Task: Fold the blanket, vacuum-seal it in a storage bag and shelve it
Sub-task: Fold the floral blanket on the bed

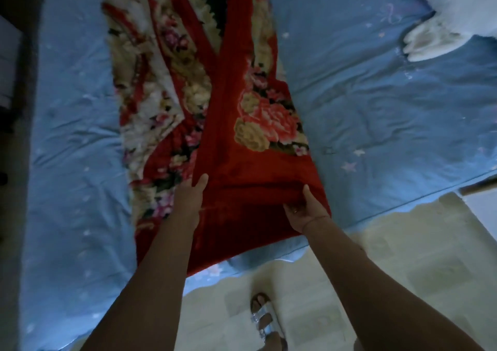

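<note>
Since the blanket (255, 141) lies long on the bed (376, 108), it's mid-fold: left grip (192, 196) and right grip (304, 211) clutch its near end; next, probably flip it forward.

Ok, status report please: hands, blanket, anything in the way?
Left hand and right hand hold blanket edge. Blanket partly folded on bed. Nothing in the way.

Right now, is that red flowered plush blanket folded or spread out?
Partly folded: the red flowered plush blanket lies as a long strip, one red side lapped over the other.
</note>
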Action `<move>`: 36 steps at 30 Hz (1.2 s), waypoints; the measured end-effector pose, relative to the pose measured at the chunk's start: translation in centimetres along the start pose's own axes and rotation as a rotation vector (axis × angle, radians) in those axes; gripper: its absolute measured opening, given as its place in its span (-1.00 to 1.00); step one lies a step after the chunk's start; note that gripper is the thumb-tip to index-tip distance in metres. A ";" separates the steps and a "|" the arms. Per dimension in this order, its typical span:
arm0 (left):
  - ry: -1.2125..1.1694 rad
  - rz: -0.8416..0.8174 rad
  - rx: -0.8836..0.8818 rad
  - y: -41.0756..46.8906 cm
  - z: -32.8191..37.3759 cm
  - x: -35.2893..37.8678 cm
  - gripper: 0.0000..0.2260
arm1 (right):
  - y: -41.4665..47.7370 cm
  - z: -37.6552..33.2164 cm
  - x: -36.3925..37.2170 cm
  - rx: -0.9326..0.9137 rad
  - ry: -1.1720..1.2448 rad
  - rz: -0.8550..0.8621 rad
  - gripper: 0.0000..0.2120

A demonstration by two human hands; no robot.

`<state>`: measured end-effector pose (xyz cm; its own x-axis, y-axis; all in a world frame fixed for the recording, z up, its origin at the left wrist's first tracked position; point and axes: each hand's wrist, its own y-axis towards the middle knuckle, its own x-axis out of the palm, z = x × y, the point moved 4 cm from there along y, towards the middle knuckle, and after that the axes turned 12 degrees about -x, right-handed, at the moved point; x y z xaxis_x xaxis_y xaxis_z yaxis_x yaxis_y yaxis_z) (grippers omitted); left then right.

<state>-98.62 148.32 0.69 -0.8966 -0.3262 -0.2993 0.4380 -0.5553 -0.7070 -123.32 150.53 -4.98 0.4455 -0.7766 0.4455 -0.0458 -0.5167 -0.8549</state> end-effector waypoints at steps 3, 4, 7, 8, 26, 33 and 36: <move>0.024 0.077 0.015 2.4 -5.8 -9.8 -0.72 | -0.9 7.8 -0.8 0.022 -0.172 -0.041 -0.84; 0.040 0.110 -0.021 3.3 -8.6 -12.7 -0.67 | -1.0 10.3 -1.6 0.027 -0.249 -0.036 -0.86; 0.144 0.187 -0.154 5.2 -17.5 -19.1 -0.56 | -1.1 16.4 -4.5 0.041 -0.440 -0.010 -0.97; 0.148 0.189 -0.189 5.5 -19.9 -20.3 -0.60 | -0.7 17.7 -5.7 0.040 -0.480 0.010 -0.98; 0.175 0.209 -0.348 6.4 -27.9 -17.8 -0.73 | 5.1 5.4 -9.6 -0.464 -0.567 0.251 -0.57; 0.060 0.379 -0.277 5.4 -26.6 -16.7 -0.52 | 7.3 2.0 -12.1 -0.564 -1.154 0.401 -0.01; 0.144 0.352 -0.303 5.1 -24.7 -15.8 -0.44 | 8.2 1.5 -11.4 -0.580 -1.296 0.231 -0.02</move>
<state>-83.81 169.53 -14.04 -0.7067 -0.3334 -0.6241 0.6969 -0.1755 -0.6954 -127.36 155.69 -17.42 0.8483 -0.1551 -0.5063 -0.4379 -0.7431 -0.5061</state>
